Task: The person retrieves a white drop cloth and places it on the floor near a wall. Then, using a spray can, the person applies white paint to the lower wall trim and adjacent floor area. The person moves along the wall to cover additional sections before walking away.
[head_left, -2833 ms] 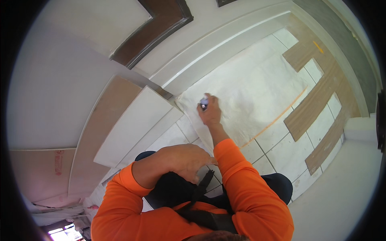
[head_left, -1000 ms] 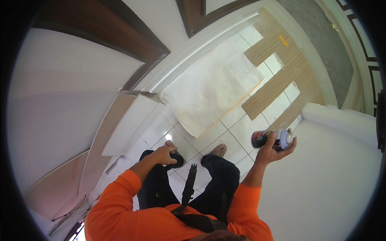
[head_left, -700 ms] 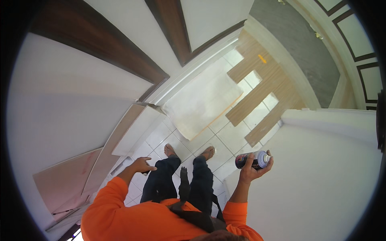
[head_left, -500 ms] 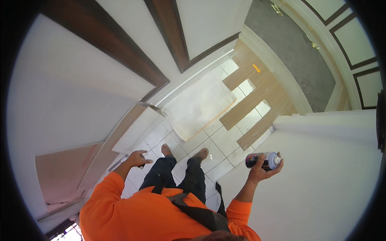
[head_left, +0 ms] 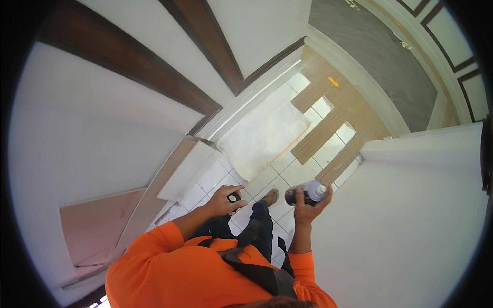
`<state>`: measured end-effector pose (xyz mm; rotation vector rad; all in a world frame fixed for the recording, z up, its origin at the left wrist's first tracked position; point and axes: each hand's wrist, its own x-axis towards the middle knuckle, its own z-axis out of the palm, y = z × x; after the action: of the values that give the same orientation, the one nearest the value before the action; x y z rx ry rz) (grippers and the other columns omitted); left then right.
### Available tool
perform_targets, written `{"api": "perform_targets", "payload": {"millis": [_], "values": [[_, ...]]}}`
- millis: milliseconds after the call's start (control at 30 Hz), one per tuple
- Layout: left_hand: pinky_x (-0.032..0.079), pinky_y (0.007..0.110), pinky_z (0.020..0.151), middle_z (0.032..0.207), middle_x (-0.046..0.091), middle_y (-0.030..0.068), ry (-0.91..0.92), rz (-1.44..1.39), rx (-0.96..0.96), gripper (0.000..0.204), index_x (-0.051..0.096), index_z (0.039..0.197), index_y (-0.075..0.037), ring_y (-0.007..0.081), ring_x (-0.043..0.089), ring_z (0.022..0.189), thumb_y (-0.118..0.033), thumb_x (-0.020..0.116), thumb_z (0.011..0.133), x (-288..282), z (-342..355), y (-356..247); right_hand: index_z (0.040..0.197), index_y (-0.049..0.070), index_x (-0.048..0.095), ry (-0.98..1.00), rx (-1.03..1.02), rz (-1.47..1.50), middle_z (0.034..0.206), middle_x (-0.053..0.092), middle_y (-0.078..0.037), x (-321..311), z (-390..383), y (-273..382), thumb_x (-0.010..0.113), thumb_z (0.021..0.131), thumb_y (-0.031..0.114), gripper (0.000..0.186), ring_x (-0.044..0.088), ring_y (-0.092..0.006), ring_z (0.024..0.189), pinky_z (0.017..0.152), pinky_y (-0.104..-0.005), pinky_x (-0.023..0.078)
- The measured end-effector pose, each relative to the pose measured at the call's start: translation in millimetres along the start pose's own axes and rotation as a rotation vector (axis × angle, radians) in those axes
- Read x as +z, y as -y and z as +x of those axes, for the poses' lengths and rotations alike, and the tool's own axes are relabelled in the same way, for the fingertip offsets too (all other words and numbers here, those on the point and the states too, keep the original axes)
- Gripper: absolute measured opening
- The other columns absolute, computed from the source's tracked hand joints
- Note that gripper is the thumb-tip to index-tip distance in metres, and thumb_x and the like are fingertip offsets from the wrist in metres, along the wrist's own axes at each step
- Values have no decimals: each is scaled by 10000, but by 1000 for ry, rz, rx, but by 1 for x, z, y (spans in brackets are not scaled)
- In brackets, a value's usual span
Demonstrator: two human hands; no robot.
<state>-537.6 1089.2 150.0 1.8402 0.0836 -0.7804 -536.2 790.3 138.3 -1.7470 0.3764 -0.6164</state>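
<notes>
My right hand (head_left: 306, 211) grips a spray can (head_left: 299, 195) with a dark printed body, a pale lavender top and a white nozzle, held sideways over the floor. Just left of it, my left hand (head_left: 222, 201) has its fingers round a small black round object (head_left: 233, 198) with a pale centre, perhaps a cap. Beyond both hands a white cloth sheet (head_left: 264, 133) with an orange edge lies on white tiles (head_left: 283, 163). Below are my legs in dark trousers and one sandalled foot (head_left: 271, 195); the other foot is hidden.
Wood-look planks (head_left: 317, 140) with an orange arrow (head_left: 333, 81) cover part of the floor beside a grey strip (head_left: 371, 61). Boards (head_left: 183, 172) lean along the left wall (head_left: 97, 143). Brown door trim (head_left: 138, 54) is at the upper left; a white wall (head_left: 400, 215) is on the right.
I have risen from crouching over the cloth, the can now lifted in my right hand. In the last half second my left hand moved right and up, and the can moved left towards it.
</notes>
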Motion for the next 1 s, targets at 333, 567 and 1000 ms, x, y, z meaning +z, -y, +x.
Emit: {"api": "perform_targets", "payload": {"millis": [333,567,1000], "values": [[522,460,1024,1384,607,147,67,396,399,849,526,1445,-117,392,606,1249,-340,874,703,-75,14,-42,1423,48,474,673,-85,23,1346,590,-221,122,-63,85,927,748,166,821,608,-372,1234,1044,-434,493],[525,431,1017,1263,673,207,141,371,586,710,578,1364,-68,388,659,1168,-232,830,720,-154,19,34,1422,102,515,611,-173,130,1428,568,-194,208,-129,74,889,767,190,758,455,-420,1404,1131,-505,396],[487,438,1107,1342,626,223,261,110,244,867,503,1355,-66,328,630,1260,-199,994,654,-137,84,222,1451,17,500,636,574,340,1434,570,-214,245,-192,-211,803,872,411,764,549,-357,1343,1090,-475,442]]}}
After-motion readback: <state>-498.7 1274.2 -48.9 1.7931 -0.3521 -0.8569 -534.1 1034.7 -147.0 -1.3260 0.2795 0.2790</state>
